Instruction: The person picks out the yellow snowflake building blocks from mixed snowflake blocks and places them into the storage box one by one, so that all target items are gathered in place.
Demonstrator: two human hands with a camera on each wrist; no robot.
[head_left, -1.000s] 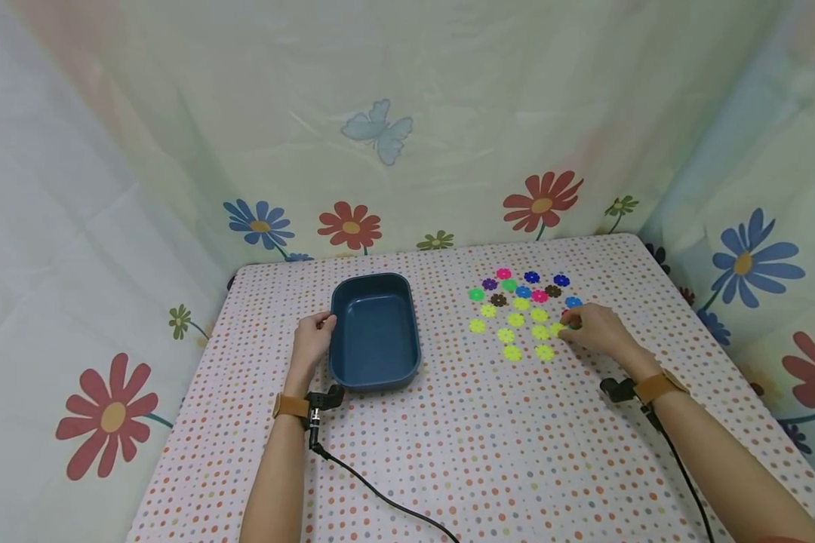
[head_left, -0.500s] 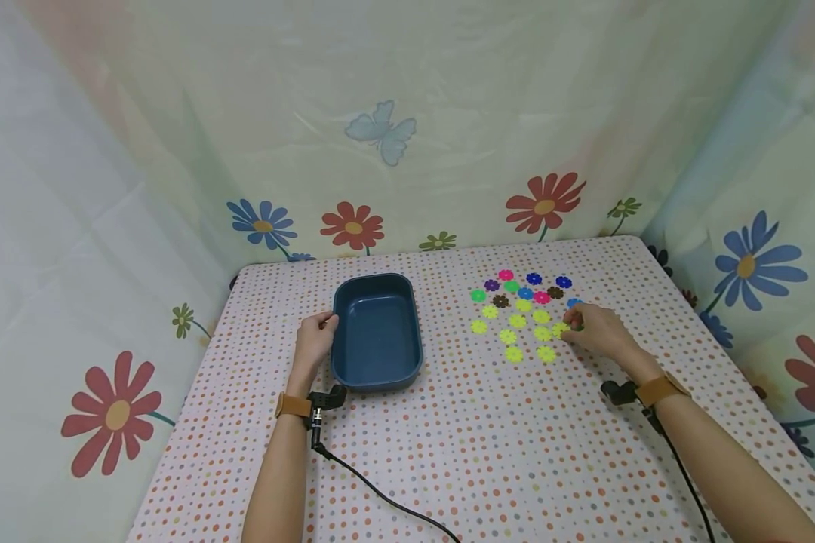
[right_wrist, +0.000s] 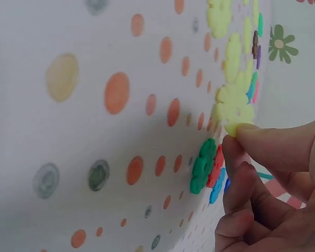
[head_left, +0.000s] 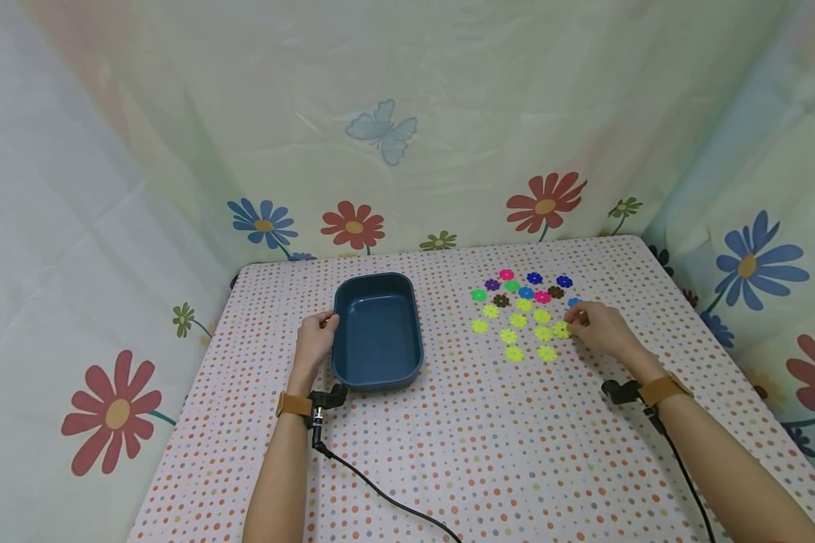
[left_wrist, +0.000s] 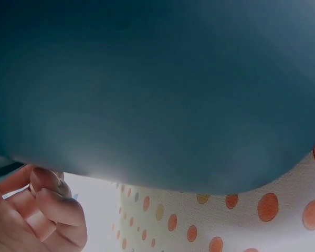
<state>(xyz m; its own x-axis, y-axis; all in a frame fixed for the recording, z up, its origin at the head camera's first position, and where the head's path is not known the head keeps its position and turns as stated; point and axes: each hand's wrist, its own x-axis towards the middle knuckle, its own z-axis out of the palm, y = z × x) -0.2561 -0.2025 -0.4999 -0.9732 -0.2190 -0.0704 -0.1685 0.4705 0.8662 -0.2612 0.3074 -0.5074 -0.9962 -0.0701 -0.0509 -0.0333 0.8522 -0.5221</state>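
Note:
A dark blue rectangular basin (head_left: 377, 377) stands on the table, and my left hand (head_left: 314, 343) grips its left rim. Seen from the left wrist, the basin's outer wall (left_wrist: 163, 105) fills most of the picture, with curled fingers (left_wrist: 60, 207) at its edge. My right hand (head_left: 603, 332) pinches a yellow flower-shaped plastic piece (right_wrist: 233, 105) between thumb and forefinger, at the right side of a group of such pieces. Just below that hand's fingertips, in the right wrist view, are a green flower piece (right_wrist: 203, 167), a red one (right_wrist: 215, 167) and a blue one (right_wrist: 217, 186).
Several yellow flower pieces (head_left: 518, 320) lie left of the right hand. Behind them are pink (head_left: 505, 274), dark blue (head_left: 534, 278), brown (head_left: 501, 301) and purple (head_left: 492, 285) ones. A black cable (head_left: 380, 494) crosses the dotted tablecloth (head_left: 489, 452). Floral curtains (head_left: 448, 151) surround the table.
The right fingers have shifted slightly, and more of the yellow flower piece at their tips shows. The left hand and the basin have stayed in place.

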